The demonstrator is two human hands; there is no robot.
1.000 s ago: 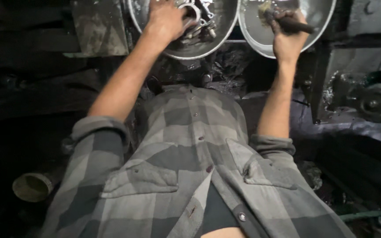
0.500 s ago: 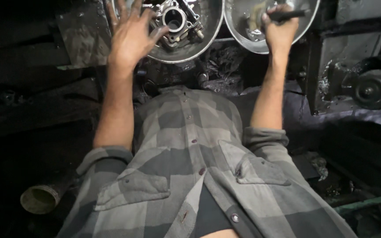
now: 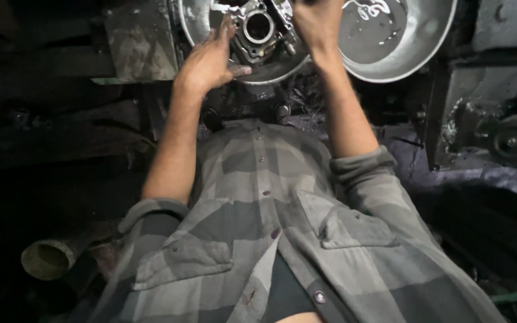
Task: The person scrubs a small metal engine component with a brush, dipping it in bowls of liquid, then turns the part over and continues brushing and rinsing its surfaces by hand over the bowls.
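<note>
A grey checked shirt point(image 3: 282, 239) fills the lower half of the view, its sleeves rolled above the elbows, and both bare forearms reach up toward the top edge. To the right stands a dark, grimy machine body point(image 3: 486, 119) with a round pulley-like wheel point(image 3: 513, 142) on its side. At the top right sits a wide, shallow metal basin point(image 3: 414, 57) with a film of liquid and pale streaks inside; just beside it on the left is a second metal basin point(image 3: 201, 33), and the two rims nearly meet. In that left basin lies a metal engine casting point(image 3: 258, 30) with a round bore in the middle, greasy and grey. The left hand point(image 3: 210, 60) rests over the near rim of this basin, fingers spread and loose, fingertips touching the left side of the casting rather than closing round it. The right hand point(image 3: 318, 21) is at the right side of the same casting, partly cut off by the top edge; I cannot tell whether it grips anything. Low at the left, on the dark floor, lies a short piece of pale pipe point(image 3: 52, 258), open end toward the camera.
</note>
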